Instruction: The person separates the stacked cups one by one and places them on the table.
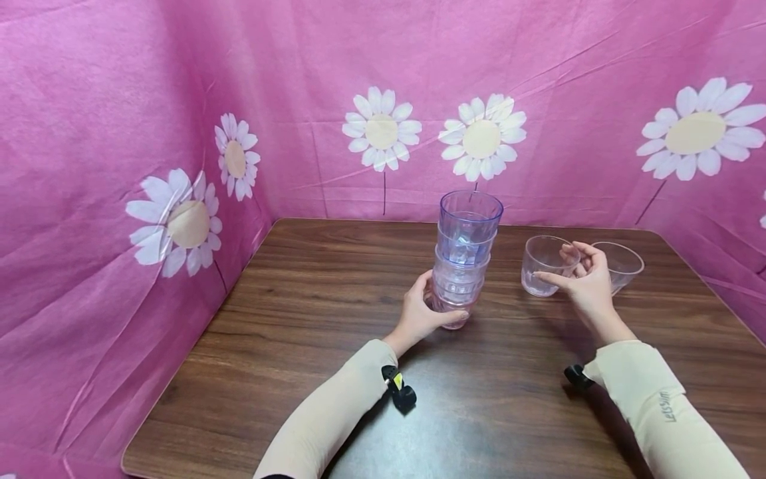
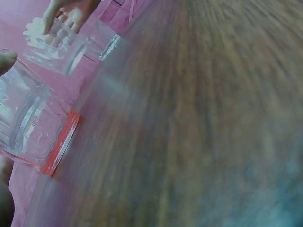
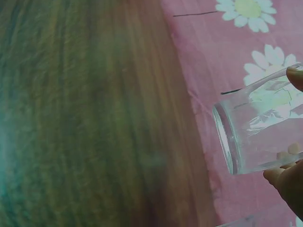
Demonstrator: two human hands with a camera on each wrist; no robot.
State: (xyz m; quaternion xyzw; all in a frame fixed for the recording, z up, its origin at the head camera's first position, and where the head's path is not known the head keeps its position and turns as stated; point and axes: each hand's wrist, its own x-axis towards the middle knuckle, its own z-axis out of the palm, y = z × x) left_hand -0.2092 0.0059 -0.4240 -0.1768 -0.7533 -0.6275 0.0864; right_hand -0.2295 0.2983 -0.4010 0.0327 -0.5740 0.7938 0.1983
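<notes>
The stack of nested cups (image 1: pixel 462 276) is standing upright within the grasp of the left hand (image 1: pixel 420 313), its top cup (image 1: pixel 469 226) showing a blue tint and its lowest cup (image 2: pixel 33 125) showing a red base. The left fingers are curving round the lower part of the stack, with the thumb lying across its near side. The clear cup (image 1: pixel 541 267) is sitting between thumb and fingers of the right hand (image 1: pixel 589 289), which are pinching its wall; in the right wrist view its base is showing above the table (image 1: pixel 509 412). This cup is hanging to the right of the left fingers, apart from the stack. Just right of the right fingers, a second clear glass (image 1: pixel 628 263) is standing, partly hidden by the hand; contact between them cannot be told. Behind the fingers, a left sleeve (image 1: pixel 335 399) and a right sleeve (image 1: pixel 658 406) are covering the forearms, both pale, the right one bearing dark lettering. Beyond the fingertips, a pink cloth (image 1: pixel 299 66) printed with white daisies is hanging around the table
</notes>
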